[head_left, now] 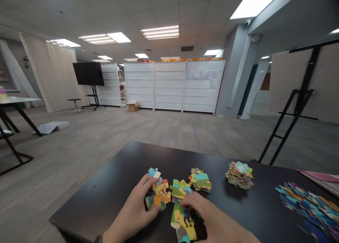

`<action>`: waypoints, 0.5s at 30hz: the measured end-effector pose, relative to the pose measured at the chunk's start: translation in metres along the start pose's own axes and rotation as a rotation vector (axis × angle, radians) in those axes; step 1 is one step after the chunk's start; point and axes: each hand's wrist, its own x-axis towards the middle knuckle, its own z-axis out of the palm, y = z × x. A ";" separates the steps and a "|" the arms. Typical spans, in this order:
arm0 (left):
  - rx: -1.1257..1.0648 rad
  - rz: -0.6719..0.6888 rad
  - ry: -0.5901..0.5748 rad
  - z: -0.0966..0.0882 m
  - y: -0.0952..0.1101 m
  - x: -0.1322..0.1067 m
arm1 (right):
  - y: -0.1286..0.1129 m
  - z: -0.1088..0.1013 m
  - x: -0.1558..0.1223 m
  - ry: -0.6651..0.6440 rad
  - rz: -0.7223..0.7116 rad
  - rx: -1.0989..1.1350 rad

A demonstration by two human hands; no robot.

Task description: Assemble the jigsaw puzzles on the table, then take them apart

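Observation:
My left hand [135, 211] rests over a small cluster of joined jigsaw puzzle pieces [159, 193] in orange, yellow and blue, with the fingers curled around its edge. My right hand [214, 218] presses on a vertical strip of joined puzzle pieces [182, 218] just beside it. Past the hands lies a small pile of loose pieces [200, 180]. A taller stack of pieces [239, 175] stands to the right of that pile. A wide spread of overlapping pieces [308, 207] lies at the far right, out of reach of both hands. All of this is on a black table [127, 161].
A pink sheet [317, 177] lies at the table's right corner. A black easel [299, 105] stands beyond the table's far edge. Carpet surrounds the table, with another table [16, 105] at left. White shelving [169, 84], a cardboard box [133, 107] and a wheeled screen [88, 73] stand far off.

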 end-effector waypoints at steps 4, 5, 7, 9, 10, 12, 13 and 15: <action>0.107 0.031 -0.108 -0.009 0.003 -0.014 | 0.003 -0.001 0.000 -0.021 -0.013 -0.040; 0.127 0.039 -0.138 -0.011 0.003 -0.016 | 0.004 -0.001 0.000 -0.026 -0.017 -0.046; 0.153 0.040 -0.171 -0.013 0.005 -0.018 | 0.006 -0.001 0.001 -0.025 -0.026 -0.044; 0.159 0.022 -0.175 -0.016 0.009 -0.019 | 0.007 -0.001 0.000 -0.026 -0.037 -0.039; 0.152 0.012 -0.179 -0.017 0.012 -0.019 | 0.007 -0.001 0.000 -0.024 -0.041 -0.041; 0.123 0.013 -0.224 -0.017 0.019 -0.017 | 0.008 -0.002 -0.001 -0.016 -0.042 -0.061; 0.110 0.025 -0.266 -0.014 0.021 -0.016 | 0.008 -0.003 -0.002 -0.007 -0.040 -0.079; 0.108 0.060 -0.360 -0.007 0.024 -0.014 | 0.011 -0.006 -0.004 0.017 -0.030 -0.128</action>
